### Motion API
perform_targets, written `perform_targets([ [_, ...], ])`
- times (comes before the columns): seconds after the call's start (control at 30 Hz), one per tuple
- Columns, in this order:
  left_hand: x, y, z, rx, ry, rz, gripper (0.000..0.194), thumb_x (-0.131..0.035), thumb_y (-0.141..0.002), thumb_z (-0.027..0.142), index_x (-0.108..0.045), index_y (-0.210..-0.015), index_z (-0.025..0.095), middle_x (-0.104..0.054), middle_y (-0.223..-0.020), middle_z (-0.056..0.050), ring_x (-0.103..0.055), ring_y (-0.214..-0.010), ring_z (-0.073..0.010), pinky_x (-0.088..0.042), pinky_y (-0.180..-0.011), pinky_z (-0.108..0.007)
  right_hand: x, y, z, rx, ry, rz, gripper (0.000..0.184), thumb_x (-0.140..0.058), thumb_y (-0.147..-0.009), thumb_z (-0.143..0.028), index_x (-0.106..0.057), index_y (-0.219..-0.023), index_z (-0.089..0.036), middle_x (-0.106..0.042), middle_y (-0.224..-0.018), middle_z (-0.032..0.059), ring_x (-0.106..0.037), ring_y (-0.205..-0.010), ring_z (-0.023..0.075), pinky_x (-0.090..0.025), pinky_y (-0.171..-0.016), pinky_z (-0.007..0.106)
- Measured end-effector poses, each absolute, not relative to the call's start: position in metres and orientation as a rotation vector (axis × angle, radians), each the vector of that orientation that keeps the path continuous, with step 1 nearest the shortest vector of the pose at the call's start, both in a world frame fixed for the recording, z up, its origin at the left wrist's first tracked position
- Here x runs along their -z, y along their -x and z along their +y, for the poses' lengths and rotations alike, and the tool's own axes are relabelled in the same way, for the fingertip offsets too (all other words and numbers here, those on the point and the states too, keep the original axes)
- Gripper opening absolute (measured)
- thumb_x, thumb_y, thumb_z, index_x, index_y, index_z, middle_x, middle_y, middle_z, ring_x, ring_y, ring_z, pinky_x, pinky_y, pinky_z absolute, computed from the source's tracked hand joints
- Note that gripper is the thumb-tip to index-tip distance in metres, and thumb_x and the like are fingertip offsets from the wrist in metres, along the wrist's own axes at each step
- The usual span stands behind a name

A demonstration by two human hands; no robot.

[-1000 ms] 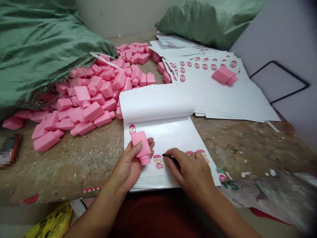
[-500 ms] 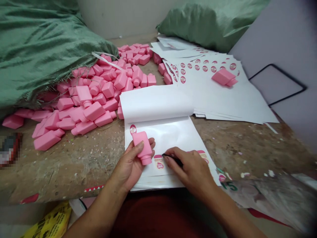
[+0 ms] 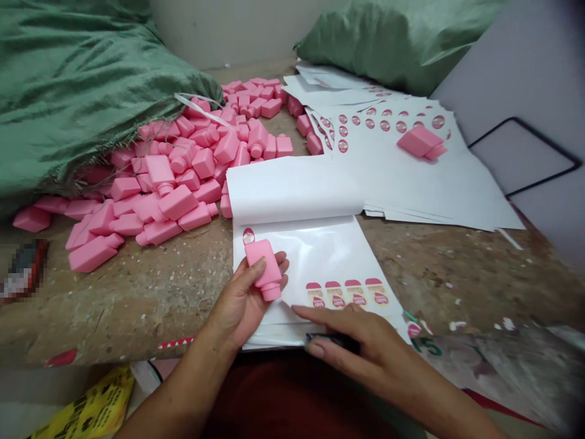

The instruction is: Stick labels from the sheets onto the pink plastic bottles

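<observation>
My left hand is closed round a pink plastic bottle, its neck pointing down toward me and the thumb on its face. My right hand has a slim black tool tucked between thumb and fingers; its exact kind is unclear. The index finger stretches left, its tip close to the bottle's neck. Both hands are over a white label sheet with its far part folded back. Several pink-topped labels sit in a row just beyond my right hand. One oval label is at the sheet's left edge.
A heap of pink bottles spills from a green sack on the left. More label sheets lie at the right, one bottle on top. Another green sack is behind them. The worn table's front edge is near me.
My right hand has drawn back toward me, its index finger now extended. The label that was beside the tool tip no longer shows on the sheet. My left hand still holds the bottle.
</observation>
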State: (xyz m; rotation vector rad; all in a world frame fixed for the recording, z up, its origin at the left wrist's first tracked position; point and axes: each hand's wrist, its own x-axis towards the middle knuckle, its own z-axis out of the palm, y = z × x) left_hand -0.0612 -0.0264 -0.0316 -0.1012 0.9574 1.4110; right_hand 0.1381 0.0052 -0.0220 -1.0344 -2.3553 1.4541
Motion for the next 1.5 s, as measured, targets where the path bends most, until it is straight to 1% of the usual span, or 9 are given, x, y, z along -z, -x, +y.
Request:
perform_targets([
  [0.1, 0.033, 0.061, -0.026, -1.411, 0.076, 0.952, 0.037, -0.063, -0.087, 0.017, -0.055, -0.123, 0.010, -0.069, -0.119, -0.016, -0.067, -0.108, -0.0229, -0.055, -0.092, -0.032, 0.013, -0.145, 0.010, -1.674, 1.011, -2.000, 0.025, -0.072, -0.082, -0.043, -0.075, -0.104, -0.033, -0.074, -0.096, -0.0002, -0.067, -0.086, 0.0213, -0.051, -0.074, 0.030],
  [0.2, 0.032, 0.060, -0.027, -1.422, 0.029, 0.980, 0.035, -0.064, -0.084, 0.014, -0.058, -0.119, 0.012, -0.068, -0.120, -0.014, -0.067, -0.107, -0.0232, -0.055, -0.089, -0.033, 0.011, -0.141, 0.016, -1.496, 1.102, -1.779, 0.012, -0.076, -0.077, -0.038, -0.073, -0.081, -0.027, -0.067, -0.080, -0.0007, -0.062, -0.076, 0.0179, -0.048, -0.068, 0.027],
  [0.27, 0.029, 0.058, -0.028, -1.421, -0.042, 1.013, 0.035, -0.067, -0.081, 0.014, -0.059, -0.115, 0.013, -0.068, -0.120, -0.013, -0.067, -0.105, -0.0228, -0.056, -0.085, -0.031, 0.011, -0.133, 0.018, -1.445, 1.173, -1.680, 0.015, -0.075, -0.077, -0.036, -0.068, -0.074, -0.024, -0.063, -0.074, -0.0009, -0.058, -0.070, 0.0163, -0.045, -0.062, 0.026],
  [0.37, 0.021, 0.054, -0.035, -1.391, -0.170, 1.013, 0.042, -0.072, -0.078, 0.016, -0.057, -0.118, 0.017, -0.068, -0.119, -0.011, -0.067, -0.099, -0.0203, -0.055, -0.080, -0.028, 0.012, -0.118, 0.018, -1.502, 1.220, -1.556, 0.018, -0.073, -0.079, -0.038, -0.064, -0.074, -0.022, -0.060, -0.068, -0.0019, -0.053, -0.063, 0.0146, -0.042, -0.057, 0.025],
  [0.53, 0.011, 0.046, -0.046, -1.374, -0.172, 0.939, 0.058, -0.073, -0.077, 0.018, -0.046, -0.128, 0.027, -0.069, -0.109, -0.005, -0.066, -0.086, -0.0147, -0.052, -0.078, -0.028, 0.007, -0.097, 0.012, -1.513, 1.116, -1.382, 0.015, -0.074, -0.079, -0.033, -0.064, -0.086, -0.025, -0.064, -0.078, -0.0025, -0.059, -0.070, 0.0139, -0.048, -0.062, 0.023],
  [0.8, 0.020, 0.036, -0.048, -1.460, -0.111, 0.885, 0.033, -0.060, -0.089, 0.046, -0.053, -0.112, 0.024, -0.067, -0.103, -0.004, -0.065, -0.099, -0.0205, -0.049, -0.090, -0.035, 0.000, -0.080, 0.008, -1.439, 1.107, -1.408, 0.010, -0.069, -0.078, -0.030, -0.063, -0.082, -0.023, -0.063, -0.073, -0.0010, -0.061, -0.067, 0.0163, -0.051, -0.059, 0.026],
  [1.07, 0.024, 0.036, -0.049, -1.481, -0.099, 0.895, 0.031, -0.042, -0.097, 0.046, -0.054, -0.114, 0.023, -0.067, -0.105, -0.006, -0.063, -0.101, -0.0202, -0.049, -0.092, -0.037, 0.004, -0.078, 0.007, -1.431, 1.132, -1.416, 0.012, -0.069, -0.079, -0.032, -0.062, -0.083, -0.024, -0.063, -0.073, -0.0008, -0.060, -0.065, 0.0163, -0.050, -0.057, 0.026],
  [1.33, 0.025, 0.038, -0.049, -1.476, -0.153, 0.915, 0.033, -0.049, -0.094, 0.049, -0.053, -0.115, 0.024, -0.066, -0.106, -0.005, -0.062, -0.102, -0.0200, -0.048, -0.091, -0.035, 0.001, -0.077, 0.008, -1.404, 1.149, -1.460, 0.011, -0.068, -0.078, -0.032, -0.062, -0.082, -0.023, -0.062, -0.071, -0.0011, -0.059, -0.063, 0.0162, -0.049, -0.056, 0.026],
  [1.5, 0.022, 0.038, -0.051, -1.448, -0.209, 0.964, 0.039, -0.058, -0.089, 0.051, -0.050, -0.118, 0.026, -0.065, -0.106, -0.004, -0.062, -0.093, -0.0171, -0.046, -0.082, -0.029, 0.002, -0.076, 0.007, -1.363, 1.147, -1.491, 0.008, -0.067, -0.081, -0.030, -0.062, -0.083, -0.024, -0.064, -0.074, -0.0013, -0.062, -0.069, 0.0172, -0.050, -0.061, 0.027],
])
